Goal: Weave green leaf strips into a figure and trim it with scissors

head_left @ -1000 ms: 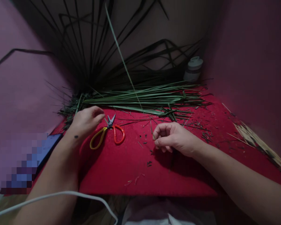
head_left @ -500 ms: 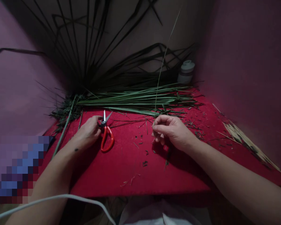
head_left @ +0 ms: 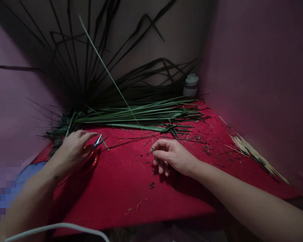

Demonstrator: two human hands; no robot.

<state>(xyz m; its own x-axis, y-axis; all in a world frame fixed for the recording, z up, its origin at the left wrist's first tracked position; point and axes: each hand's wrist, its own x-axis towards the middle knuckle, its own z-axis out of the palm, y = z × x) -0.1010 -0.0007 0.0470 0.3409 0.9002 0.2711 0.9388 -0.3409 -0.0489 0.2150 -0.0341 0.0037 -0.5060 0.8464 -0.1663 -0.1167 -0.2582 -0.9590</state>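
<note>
The left hand [head_left: 77, 148] curls around the smooth, looped handles of metal-bladed scissors [head_left: 96, 144]; a long, slender green strip [head_left: 108, 72] slants up from the right hand [head_left: 171, 156], fingertips pinching it above the red bench [head_left: 111, 188]; pale sticks [head_left: 257, 157] lie beyond.

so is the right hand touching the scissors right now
Apart. The head view shows it: the scissors are over by the left hand, with a broad stretch of red cloth between them and the right hand.

Purple walls [head_left: 255, 67] flank a red-covered table [head_left: 111, 188] in dim light.
</note>
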